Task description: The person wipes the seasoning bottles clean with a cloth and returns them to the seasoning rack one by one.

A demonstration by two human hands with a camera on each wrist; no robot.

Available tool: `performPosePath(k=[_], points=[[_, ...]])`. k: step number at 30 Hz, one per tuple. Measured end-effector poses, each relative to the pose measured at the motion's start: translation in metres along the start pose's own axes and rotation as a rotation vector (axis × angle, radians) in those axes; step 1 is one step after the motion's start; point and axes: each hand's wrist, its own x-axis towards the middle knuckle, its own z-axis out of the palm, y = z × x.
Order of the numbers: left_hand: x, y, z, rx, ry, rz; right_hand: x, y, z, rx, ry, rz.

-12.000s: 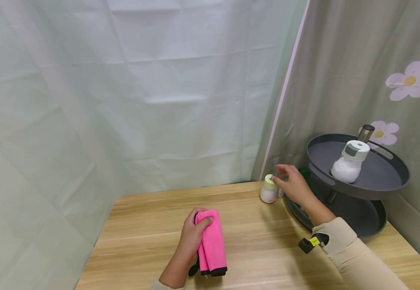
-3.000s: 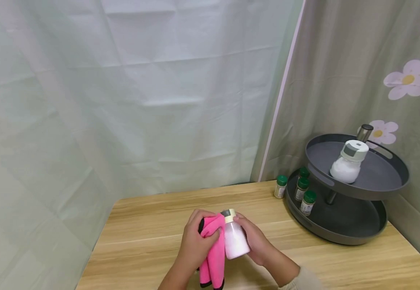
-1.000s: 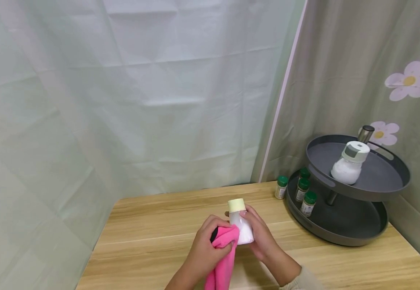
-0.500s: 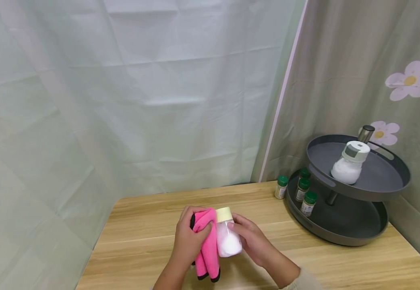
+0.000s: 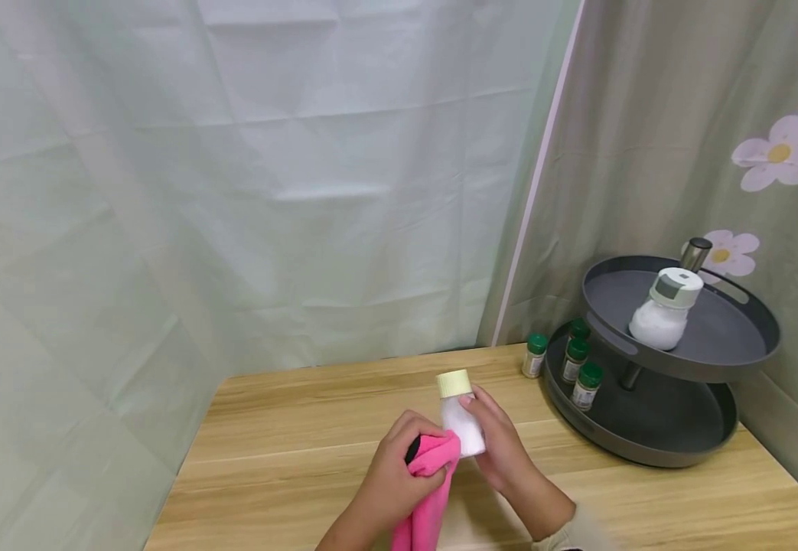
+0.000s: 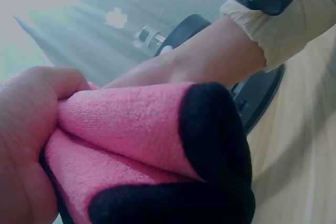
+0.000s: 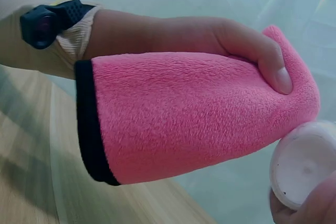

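My left hand point(image 5: 392, 478) grips a folded pink cloth point(image 5: 434, 457) with black edging, its thumb pressing on top. In my right hand point(image 5: 506, 453) is a seasoning jar point(image 5: 464, 423) of white powder with a pale yellow lid point(image 5: 454, 383), tilted above the wooden table. The cloth's bunched end lies against the jar's lower side. From the right wrist view, the jar's round base point(image 7: 302, 169) faces the camera, touched by the cloth's upper end. In the left wrist view, the cloth point(image 6: 126, 121) hides the jar.
A dark grey two-tier stand point(image 5: 646, 451) occupies the table's right side. On its upper tier is a larger white jar point(image 5: 660, 323); several green-capped spice bottles point(image 5: 584, 388) line the lower tier. Another green-capped bottle point(image 5: 534, 357) stands on the table point(image 5: 288, 428) beside it.
Twelve seconds ago the jar stood on the table; my right hand has since picked it up. Over the last second both hands shifted left, then back right, the cloth moving along the jar's side.
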Motion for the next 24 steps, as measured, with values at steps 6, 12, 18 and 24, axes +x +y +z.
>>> performPosePath(k=[6, 12, 18, 24], points=[[0.002, -0.001, -0.002, -0.016, 0.063, -0.084, 0.003, 0.003, 0.000, -0.020, -0.068, 0.046], [0.008, -0.002, -0.016, -0.011, 0.217, -0.134, 0.001, 0.006, 0.004, -0.084, -0.156, 0.090], [0.011, -0.005, -0.027, -0.035, 0.318, -0.168, -0.002, 0.006, 0.008, -0.113, -0.177, 0.067], [0.009, -0.004, -0.021, -0.042, 0.279, -0.118, -0.003, 0.003, 0.011, -0.131, -0.102, 0.011]])
